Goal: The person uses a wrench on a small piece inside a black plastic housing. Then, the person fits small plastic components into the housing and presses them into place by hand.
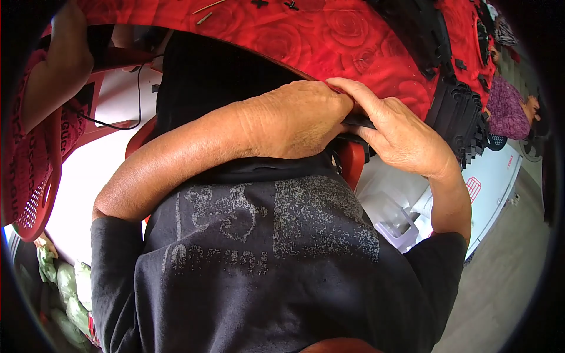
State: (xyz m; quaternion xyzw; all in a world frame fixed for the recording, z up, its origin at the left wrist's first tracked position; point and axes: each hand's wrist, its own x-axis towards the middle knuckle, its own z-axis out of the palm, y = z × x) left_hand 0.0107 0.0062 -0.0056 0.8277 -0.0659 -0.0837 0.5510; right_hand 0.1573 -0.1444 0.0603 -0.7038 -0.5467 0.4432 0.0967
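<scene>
My left hand [303, 120] and my right hand [406, 135] meet at the near edge of a table with a red rose-patterned cloth [282, 41]. Between them sits a dark, narrow piece [360, 122], mostly covered by my fingers. The right thumb and fingers close round it from the right. Bent at the wrist, the left hand shows its back, and its curled fingertips are hidden behind the right hand. What exactly the dark piece is cannot be made out.
Long black plastic strips [415, 29] and stacked ribbed black parts [456, 115] lie right of my hands. Small black cross-shaped pieces [259, 4] lie far off. A person's arm [65, 56] is at left, another person in purple [507, 109] at right. A clear container [394, 226] stands below.
</scene>
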